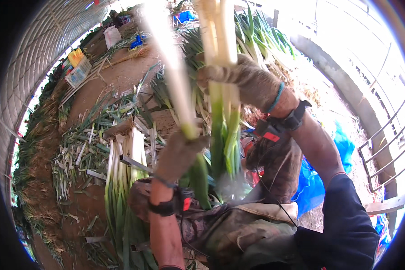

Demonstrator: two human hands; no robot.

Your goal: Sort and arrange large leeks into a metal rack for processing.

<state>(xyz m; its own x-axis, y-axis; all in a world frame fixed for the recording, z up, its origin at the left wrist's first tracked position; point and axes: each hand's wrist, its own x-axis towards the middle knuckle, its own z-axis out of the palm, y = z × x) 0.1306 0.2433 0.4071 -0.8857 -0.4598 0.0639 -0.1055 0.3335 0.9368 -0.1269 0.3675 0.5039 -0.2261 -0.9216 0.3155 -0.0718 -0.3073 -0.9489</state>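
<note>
My left hand (181,155), in a worn work glove, is closed around a single green onion (194,175) near where its white stalk turns green. The white end slants up and is smeared by motion. Higher and to the right, my gloved right hand (243,81) grips a small bunch of green onions (219,40), white ends up and green leaves hanging toward my knees. Beside my left forearm, a row of long green onions (117,175) with white stalks lies on a metal-edged stand (135,164). Their leaves trail toward the lower edge.
Leaf scraps (72,162) litter the brown ground to the left. A large heap of green onions (256,33) lies ahead. Blue plastic sheeting (310,184) is at my right, near a metal frame (382,148) and a low wall (328,74). A yellow container (76,57) stands far left.
</note>
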